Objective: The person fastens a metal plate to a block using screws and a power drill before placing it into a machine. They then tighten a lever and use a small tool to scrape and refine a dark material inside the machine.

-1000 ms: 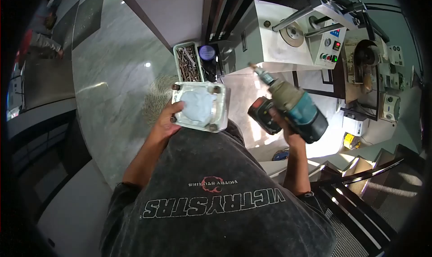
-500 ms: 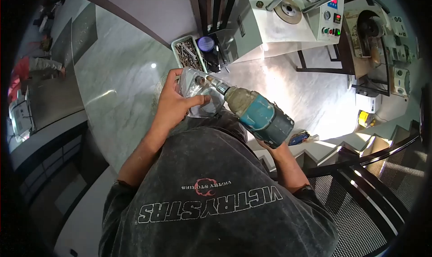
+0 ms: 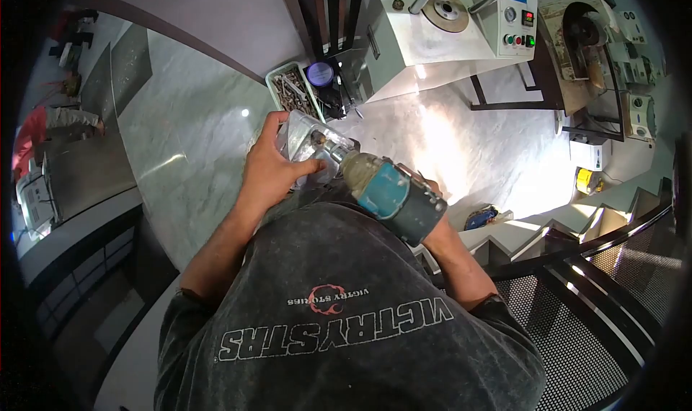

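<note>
My left hand (image 3: pixel 272 160) is wrapped around a clear, shiny block-like piece (image 3: pixel 301 132), thumb on its near side and fingers over its far edge. A dark round fitting shows inside the top of the piece. My right hand (image 3: pixel 438 234), mostly hidden behind the tool, grips a teal and black cordless drill (image 3: pixel 389 193) with a worn, dirty nose. The drill points up and left, its metal chuck (image 3: pixel 334 151) right at the fitting, where the bit's tip is hidden.
Beyond my left hand, a pale green tray (image 3: pixel 272 94) holds several bolts beside a purple-lidded tub (image 3: pixel 320 74). A white machine (image 3: pixel 461 49) with a round disc stands ahead. Stair steps and a black railing (image 3: pixel 555 263) run along the right. A person in red (image 3: pixel 32 133) is at far left.
The drill has moved left and closer to the clear piece, its bit now down at the fitting. My left hand keeps its hold, and the view has shifted slightly.
</note>
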